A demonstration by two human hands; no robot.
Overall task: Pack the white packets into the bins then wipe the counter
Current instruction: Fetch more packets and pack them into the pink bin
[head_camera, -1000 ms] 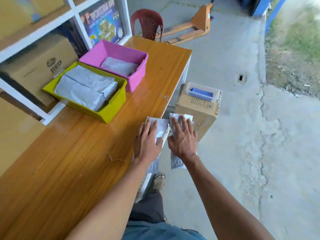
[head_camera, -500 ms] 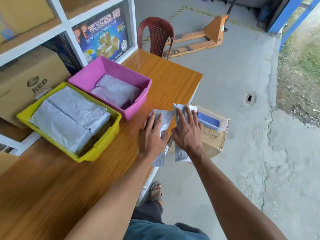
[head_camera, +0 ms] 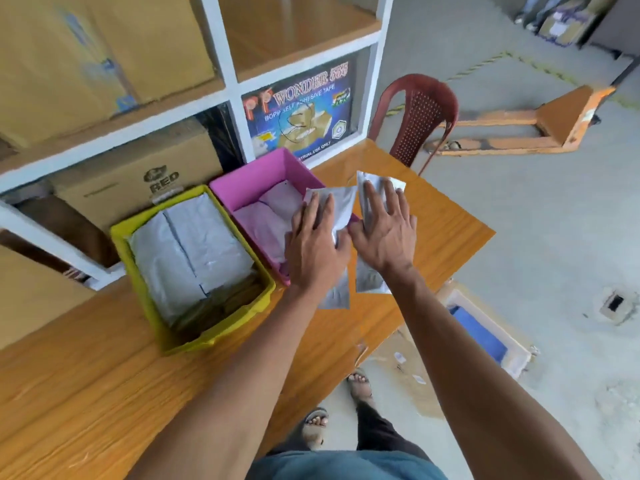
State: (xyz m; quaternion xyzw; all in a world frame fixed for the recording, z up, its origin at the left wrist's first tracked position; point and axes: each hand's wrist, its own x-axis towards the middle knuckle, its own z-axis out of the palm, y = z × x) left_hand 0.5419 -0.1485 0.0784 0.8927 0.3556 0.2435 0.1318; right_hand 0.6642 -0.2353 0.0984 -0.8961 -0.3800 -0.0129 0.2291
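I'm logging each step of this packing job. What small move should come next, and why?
Probably lower the left hand so its packet drops into the pink bin: it already overlaps the rim, and that bin looks emptier than the yellow bin.

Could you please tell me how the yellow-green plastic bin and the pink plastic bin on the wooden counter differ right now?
The yellow-green plastic bin is filled with white packets nearly to its rim; the pink plastic bin holds fewer, lying low inside. The yellow-green bin stands nearer the person, the pink one farther, against the white shelf unit. The left hand brings a white packet over the pink bin's edge; nothing hovers over the yellow-green one. Both are open rectangular bins standing side by side.
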